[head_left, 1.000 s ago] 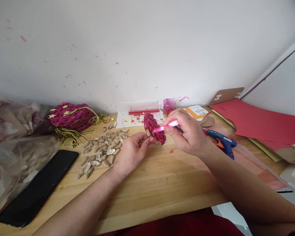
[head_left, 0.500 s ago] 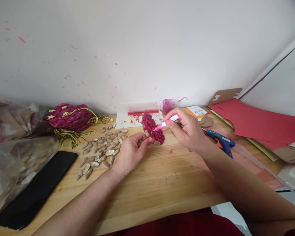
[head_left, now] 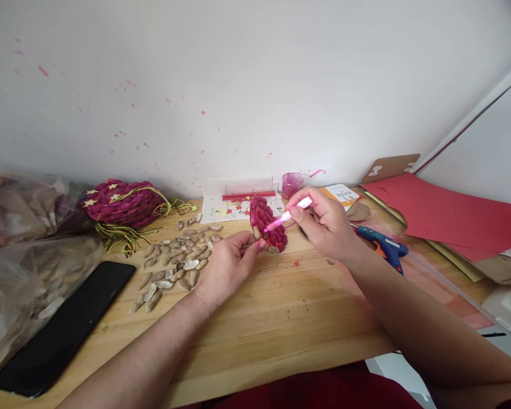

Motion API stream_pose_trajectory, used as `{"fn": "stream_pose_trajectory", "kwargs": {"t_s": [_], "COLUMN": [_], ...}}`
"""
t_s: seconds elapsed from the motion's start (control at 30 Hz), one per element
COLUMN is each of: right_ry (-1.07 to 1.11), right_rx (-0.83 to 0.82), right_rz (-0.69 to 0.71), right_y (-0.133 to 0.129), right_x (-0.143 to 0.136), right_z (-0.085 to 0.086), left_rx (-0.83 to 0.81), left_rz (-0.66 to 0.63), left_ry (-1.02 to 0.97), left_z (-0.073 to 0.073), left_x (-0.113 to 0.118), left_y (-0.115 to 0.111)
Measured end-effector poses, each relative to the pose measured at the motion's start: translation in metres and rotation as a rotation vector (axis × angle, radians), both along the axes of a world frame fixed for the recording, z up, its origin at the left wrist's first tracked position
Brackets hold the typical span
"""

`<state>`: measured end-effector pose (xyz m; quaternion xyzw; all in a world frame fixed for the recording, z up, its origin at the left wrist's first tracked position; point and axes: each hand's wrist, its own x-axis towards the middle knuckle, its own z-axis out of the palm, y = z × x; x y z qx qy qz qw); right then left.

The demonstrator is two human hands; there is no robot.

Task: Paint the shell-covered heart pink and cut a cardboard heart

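Observation:
My left hand (head_left: 232, 262) pinches the lower left edge of a magenta piece covered in peanut shells (head_left: 267, 220), tilted up above the table. A few shells along its lower edge are still bare tan. Between the thumb and fingers of my right hand (head_left: 321, 221) is a white and pink brush (head_left: 296, 209), its pink tip touching the piece's lower left part. Loose peanut shells (head_left: 179, 255) lie spread to the left of my left hand.
Plastic bags (head_left: 34, 278) and a black phone (head_left: 63, 329) lie left. Behind them is a magenta bundle (head_left: 123, 203) with stars and cords. A pink cup (head_left: 292, 184) stands by the wall. At right are a blue glue gun (head_left: 383, 245) and red paper (head_left: 447, 213).
The brush tip has moved slightly down and left on the magenta piece. The piece and the view have shifted a little. Both hands keep their hold.

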<state>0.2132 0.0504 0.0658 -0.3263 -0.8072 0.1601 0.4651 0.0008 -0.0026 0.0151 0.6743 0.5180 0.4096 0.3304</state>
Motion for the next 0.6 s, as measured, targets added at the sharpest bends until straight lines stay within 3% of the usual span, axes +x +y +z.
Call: {"fn": "stream_pose_trajectory", "kwargs": {"t_s": [0.2, 0.6], "right_ry": [-0.021, -0.038], "right_rx": [0.061, 0.039], "right_rz": [-0.053, 0.019], "right_y": [-0.0024, -0.0052], "right_x": [0.0000, -0.0005], "right_z": [0.0036, 0.0061], "left_rx": [0.000, 0.007], "left_rz": [0.007, 0.017], "left_ry": [-0.005, -0.001], "left_z": [-0.0013, 0.0003], "left_x": [-0.0004, -0.0004], "left_y": [-0.0001, -0.0008]}}
